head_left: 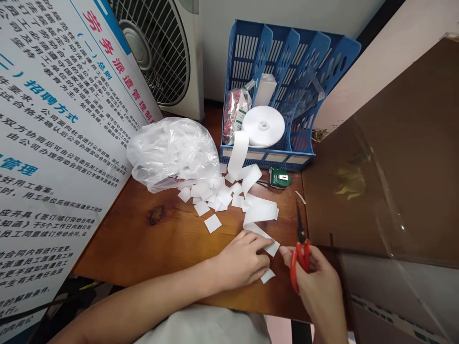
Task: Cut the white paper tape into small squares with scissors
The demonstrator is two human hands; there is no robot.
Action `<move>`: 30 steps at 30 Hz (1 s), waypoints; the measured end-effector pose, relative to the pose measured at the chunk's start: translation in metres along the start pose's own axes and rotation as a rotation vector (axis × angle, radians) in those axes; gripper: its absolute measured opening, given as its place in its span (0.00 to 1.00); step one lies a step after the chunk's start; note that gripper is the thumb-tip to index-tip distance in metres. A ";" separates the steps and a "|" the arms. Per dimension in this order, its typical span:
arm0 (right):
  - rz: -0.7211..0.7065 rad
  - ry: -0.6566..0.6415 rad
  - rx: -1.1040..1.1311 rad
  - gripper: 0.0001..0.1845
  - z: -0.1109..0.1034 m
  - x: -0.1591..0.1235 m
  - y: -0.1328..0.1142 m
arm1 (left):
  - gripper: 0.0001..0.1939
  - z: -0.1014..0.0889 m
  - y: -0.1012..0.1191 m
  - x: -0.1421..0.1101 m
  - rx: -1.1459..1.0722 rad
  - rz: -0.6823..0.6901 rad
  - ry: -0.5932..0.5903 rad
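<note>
A long white strip of tape unrolls in loops from a white roll down to the wooden table. My left hand is at the strip's loose end, fingers curled and the index finger lying over the tape; its thumb is hidden. Beside those fingertips lies a small cut piece. In my right hand are red-handled scissors, their dark blades pointing away from me and looking closed. The right thumb and index fingertip come close to the strip's end. Many white cut squares are scattered beyond my left hand.
A clear plastic bag with white pieces stands at the back left. The roll rests in a blue file rack, with a green tape measure before it. A printed board borders the left, a brown box the right; a fan stands behind.
</note>
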State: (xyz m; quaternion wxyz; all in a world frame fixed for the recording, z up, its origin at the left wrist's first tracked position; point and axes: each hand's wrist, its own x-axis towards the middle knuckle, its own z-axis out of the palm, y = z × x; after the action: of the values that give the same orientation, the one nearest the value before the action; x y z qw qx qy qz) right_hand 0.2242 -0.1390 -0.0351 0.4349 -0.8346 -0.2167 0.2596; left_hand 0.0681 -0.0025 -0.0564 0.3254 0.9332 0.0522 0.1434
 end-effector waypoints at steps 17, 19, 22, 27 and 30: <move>-0.172 -0.182 0.207 0.18 0.034 -0.004 -0.018 | 0.12 -0.023 0.013 -0.010 -0.758 -0.525 0.465; -0.151 -0.207 0.267 0.22 0.038 -0.003 -0.022 | 0.13 -0.029 0.016 -0.012 -0.879 -0.587 0.499; -0.084 -0.340 0.323 0.22 0.044 -0.003 -0.028 | 0.12 -0.037 0.016 -0.018 -1.000 -0.632 0.512; -0.059 -0.539 0.248 0.19 0.037 0.002 -0.043 | 0.11 -0.065 0.004 -0.039 -1.048 -0.666 0.493; -0.114 -0.656 0.069 0.14 0.028 0.007 -0.054 | 0.11 -0.084 -0.003 -0.051 -1.072 -0.635 0.348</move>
State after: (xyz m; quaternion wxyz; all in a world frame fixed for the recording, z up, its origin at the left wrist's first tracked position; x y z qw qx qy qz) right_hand 0.2051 -0.0895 -0.0054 0.3841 -0.6778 -0.3825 0.4968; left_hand -0.0062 0.0399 -0.0072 0.7597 0.5435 0.2986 0.1955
